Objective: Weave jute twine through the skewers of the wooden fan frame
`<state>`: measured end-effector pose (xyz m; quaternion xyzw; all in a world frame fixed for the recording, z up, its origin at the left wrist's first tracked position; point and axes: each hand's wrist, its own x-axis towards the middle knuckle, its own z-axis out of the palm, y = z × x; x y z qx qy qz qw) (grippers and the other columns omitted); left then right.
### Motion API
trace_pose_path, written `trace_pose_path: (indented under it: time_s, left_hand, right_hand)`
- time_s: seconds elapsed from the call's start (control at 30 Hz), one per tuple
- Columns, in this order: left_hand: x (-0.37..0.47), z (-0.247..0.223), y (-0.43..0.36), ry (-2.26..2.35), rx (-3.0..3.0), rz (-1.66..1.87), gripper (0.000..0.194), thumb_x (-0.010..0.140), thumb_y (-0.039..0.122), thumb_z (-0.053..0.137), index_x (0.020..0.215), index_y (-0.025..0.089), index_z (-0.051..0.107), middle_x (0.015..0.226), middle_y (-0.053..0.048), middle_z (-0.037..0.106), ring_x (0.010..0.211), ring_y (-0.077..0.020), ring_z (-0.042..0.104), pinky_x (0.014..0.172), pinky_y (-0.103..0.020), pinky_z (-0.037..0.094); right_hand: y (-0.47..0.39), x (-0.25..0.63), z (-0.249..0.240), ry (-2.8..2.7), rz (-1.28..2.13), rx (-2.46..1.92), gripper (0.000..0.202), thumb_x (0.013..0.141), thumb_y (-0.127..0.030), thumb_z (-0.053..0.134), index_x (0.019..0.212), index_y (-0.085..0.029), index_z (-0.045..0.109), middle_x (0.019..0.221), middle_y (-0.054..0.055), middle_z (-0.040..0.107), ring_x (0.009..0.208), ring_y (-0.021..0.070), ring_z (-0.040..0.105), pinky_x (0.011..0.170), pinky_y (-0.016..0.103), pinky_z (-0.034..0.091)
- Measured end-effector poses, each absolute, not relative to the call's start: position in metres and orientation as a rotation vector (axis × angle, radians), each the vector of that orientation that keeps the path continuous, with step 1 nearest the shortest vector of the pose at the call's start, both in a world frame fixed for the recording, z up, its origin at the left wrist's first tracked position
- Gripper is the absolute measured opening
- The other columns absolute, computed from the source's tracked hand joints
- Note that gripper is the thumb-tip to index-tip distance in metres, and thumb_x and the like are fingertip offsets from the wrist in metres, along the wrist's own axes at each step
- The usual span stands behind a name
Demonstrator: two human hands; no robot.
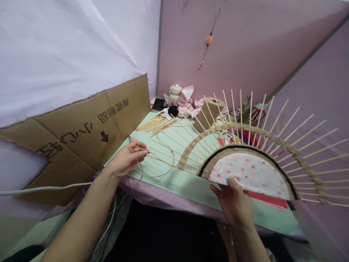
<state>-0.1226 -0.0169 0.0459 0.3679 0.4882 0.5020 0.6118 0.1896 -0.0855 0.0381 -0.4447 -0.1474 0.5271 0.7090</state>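
Observation:
A half-round woven fan frame [251,171] stands tilted over the table, with a floral cloth centre, a black rim and thin sticks spreading outward. Twine is woven in a band [234,126] across the sticks. My right hand [236,200] grips the cloth centre at its lower straight edge, thumb on the front. To the left, my left hand [128,156] has its fingers pinched together beside the tips of the leftmost sticks. A loose length of twine [163,175] loops between that hand and the end of the woven band, and the fingertips are closed on it.
A cardboard sheet [81,134] stands along the left. Loose sticks [154,123], a white jar [174,95], a dark phone-like object [158,104], pink floral cloth [187,98] and a twine spool [209,112] lie at the back. Red strips [268,200] lie under the fan. A white cable [46,189] crosses the left.

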Motion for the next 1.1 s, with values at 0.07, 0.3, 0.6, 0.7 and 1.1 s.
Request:
trace_pose_path:
  time_s: [0.07, 0.3, 0.6, 0.7, 1.1]
  left_hand:
    - [-0.127, 0.046, -0.018, 1.029, 0.728, 1.09, 0.041, 0.055, 0.021, 0.087, 0.086, 0.016, 0.06, 0.083, 0.0, 0.065, 0.071, -0.0081, 0.06, 0.064, -0.02, 0.05]
    - [-0.134, 0.045, -0.019, 0.691, 0.455, 0.991, 0.04, 0.057, 0.01, 0.085, 0.089, 0.013, 0.063, 0.072, 0.001, 0.058, 0.055, -0.0031, 0.053, 0.049, -0.012, 0.046]
    - [-0.118, 0.041, -0.015, 0.779, 0.657, 1.022, 0.031, 0.064, 0.016, 0.08, 0.087, 0.013, 0.061, 0.066, 0.003, 0.056, 0.044, 0.0002, 0.04, 0.038, -0.01, 0.027]
    - [-0.086, 0.035, -0.017, 0.865, 0.714, 1.095, 0.032, 0.062, 0.018, 0.081, 0.085, 0.014, 0.059, 0.068, 0.003, 0.059, 0.045, -0.0006, 0.042, 0.042, -0.012, 0.03]
    - [0.048, 0.005, -0.033, 0.906, 0.733, 1.21, 0.031, 0.058, 0.029, 0.077, 0.073, 0.018, 0.053, 0.053, 0.009, 0.046, 0.04, -0.0022, 0.03, 0.041, -0.018, 0.02]
  right_hand:
    - [-0.087, 0.19, 0.039, -0.307, 1.187, -0.989, 0.032, 0.05, -0.021, 0.083, 0.071, -0.021, 0.059, 0.071, -0.008, 0.067, 0.061, 0.0126, 0.063, 0.048, 0.029, 0.06]
    - [-0.092, 0.19, 0.046, -0.274, 1.222, -0.987, 0.036, 0.045, -0.023, 0.086, 0.07, -0.021, 0.061, 0.07, -0.008, 0.067, 0.061, 0.0135, 0.063, 0.046, 0.029, 0.06]
    - [-0.094, 0.195, 0.048, -0.237, 1.289, -0.946, 0.036, 0.047, -0.025, 0.086, 0.077, -0.023, 0.065, 0.074, -0.007, 0.07, 0.062, 0.0141, 0.065, 0.045, 0.026, 0.058]
    - [-0.093, 0.194, 0.045, -0.267, 1.33, -0.914, 0.033, 0.053, -0.026, 0.084, 0.079, -0.024, 0.065, 0.077, -0.006, 0.072, 0.064, 0.0142, 0.066, 0.048, 0.025, 0.058]
    - [-0.076, 0.174, 0.034, -0.285, 1.342, -0.814, 0.029, 0.061, -0.027, 0.08, 0.084, -0.023, 0.064, 0.078, -0.005, 0.071, 0.068, 0.0125, 0.067, 0.053, 0.021, 0.057]
